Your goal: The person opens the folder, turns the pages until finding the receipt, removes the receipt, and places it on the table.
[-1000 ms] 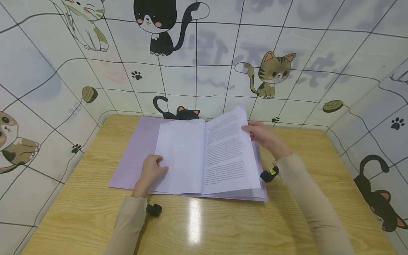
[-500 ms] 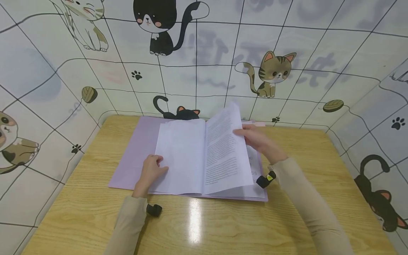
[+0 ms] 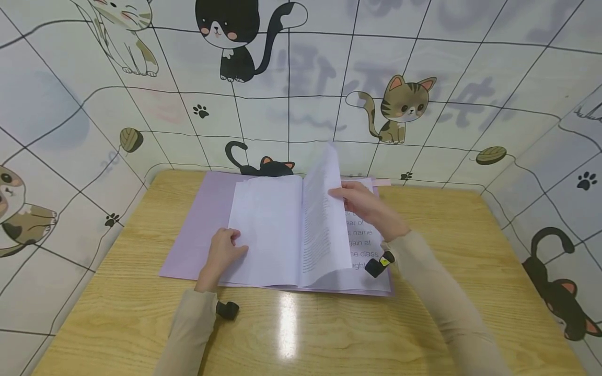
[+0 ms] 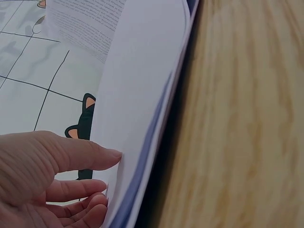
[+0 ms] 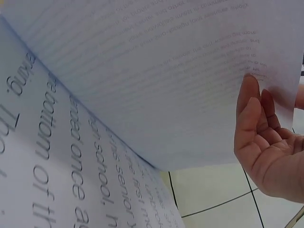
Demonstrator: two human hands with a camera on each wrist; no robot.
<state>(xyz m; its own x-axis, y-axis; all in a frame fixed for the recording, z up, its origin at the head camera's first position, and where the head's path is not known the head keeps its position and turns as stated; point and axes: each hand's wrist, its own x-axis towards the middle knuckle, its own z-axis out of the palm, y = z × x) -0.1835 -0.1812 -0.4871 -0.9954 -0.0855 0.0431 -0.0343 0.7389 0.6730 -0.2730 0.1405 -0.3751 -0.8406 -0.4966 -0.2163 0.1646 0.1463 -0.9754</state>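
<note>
An open booklet with a lilac cover (image 3: 190, 245) lies on the table. Its left page (image 3: 268, 230) is blank in the head view. My left hand (image 3: 222, 254) rests at that page's left edge, thumb stretched onto the paper and other fingers loosely bent, as the left wrist view shows. My right hand (image 3: 369, 206) pinches the outer edge of a raised sheet (image 3: 322, 219) with small print. The sheet stands steeply, its bottom still at the spine. Behind it, the right wrist view shows my right fingers (image 5: 249, 95) against its back. Underneath lies a page with large print (image 3: 364, 243), partly hidden.
The wooden table (image 3: 329, 334) runs around the booklet, with a bright reflection in front. A pink tab (image 3: 383, 182) sticks out at the booklet's upper right. Sheeting with cat drawings (image 3: 310, 68) stands behind and on both sides.
My right hand has moved left with the sheet, which has swung up toward upright. More of the large-print page and the pink tab have come into sight. The left hand stays put.
</note>
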